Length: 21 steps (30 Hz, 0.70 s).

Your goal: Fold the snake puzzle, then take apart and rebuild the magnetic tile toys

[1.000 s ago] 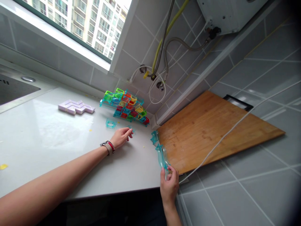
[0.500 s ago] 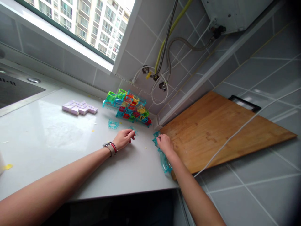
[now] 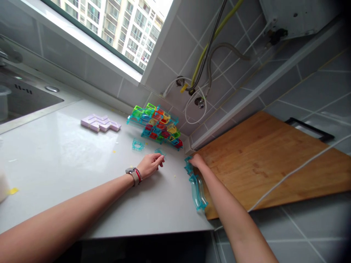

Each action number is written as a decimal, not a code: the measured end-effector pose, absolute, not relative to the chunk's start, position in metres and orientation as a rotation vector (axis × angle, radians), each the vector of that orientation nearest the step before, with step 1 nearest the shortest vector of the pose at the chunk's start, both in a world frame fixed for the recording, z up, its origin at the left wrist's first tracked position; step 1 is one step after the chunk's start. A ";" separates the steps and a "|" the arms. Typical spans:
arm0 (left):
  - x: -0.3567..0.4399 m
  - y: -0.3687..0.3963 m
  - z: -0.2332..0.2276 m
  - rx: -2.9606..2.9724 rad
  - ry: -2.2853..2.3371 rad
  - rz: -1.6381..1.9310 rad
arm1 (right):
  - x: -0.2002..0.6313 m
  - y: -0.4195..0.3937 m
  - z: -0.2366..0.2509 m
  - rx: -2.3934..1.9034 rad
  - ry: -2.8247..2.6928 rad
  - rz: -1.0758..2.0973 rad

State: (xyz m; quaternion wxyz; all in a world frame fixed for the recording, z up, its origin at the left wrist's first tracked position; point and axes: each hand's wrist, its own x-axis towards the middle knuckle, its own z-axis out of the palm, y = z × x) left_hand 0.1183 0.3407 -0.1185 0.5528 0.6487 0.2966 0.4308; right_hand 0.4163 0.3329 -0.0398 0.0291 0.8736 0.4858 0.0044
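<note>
My left hand (image 3: 151, 164) rests on the white counter (image 3: 68, 160) with its fingertips pinched on a small clear teal piece (image 3: 160, 152). My right hand (image 3: 197, 161) reaches over a wavy clear teal track (image 3: 197, 186) that lies along the counter's right edge, and its fingers touch the track's far end (image 3: 188, 165). Another small teal ring piece (image 3: 138, 144) lies just beyond my left hand. A stack of coloured translucent blocks (image 3: 156, 124) stands against the tiled wall in the corner.
A wooden cutting board (image 3: 263, 157) leans on the right with a white cable (image 3: 298, 168) across it. Pale lilac zigzag pieces (image 3: 100, 123) lie further left. A steel sink (image 3: 24, 98) is at the far left. Hoses and pipes (image 3: 204, 54) hang on the wall.
My right hand left the near end of the teal track and moved up to its far end. My left hand stayed at the small teal piece. The view shifted slightly.
</note>
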 end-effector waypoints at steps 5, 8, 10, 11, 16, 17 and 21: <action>0.119 0.341 -0.122 1.540 0.712 1.010 | 0.424 0.340 -0.044 2.610 1.428 0.081; 0.120 0.341 -0.122 1.545 0.718 1.000 | 0.422 0.341 -0.046 2.596 1.403 0.118; 0.119 0.341 -0.122 1.548 0.721 0.993 | 0.420 0.340 -0.048 2.591 1.396 0.129; 0.119 0.341 -0.122 1.549 0.722 0.988 | 0.418 0.339 -0.048 2.589 1.396 0.133; 0.120 0.343 -0.122 1.540 0.741 0.973 | 0.414 0.326 -0.039 2.580 1.434 0.166; 0.120 0.343 -0.122 1.537 0.743 0.970 | 0.413 0.322 -0.035 2.570 1.451 0.169; 0.121 0.343 -0.123 1.528 0.742 0.963 | 0.416 0.296 -0.016 2.486 1.513 0.110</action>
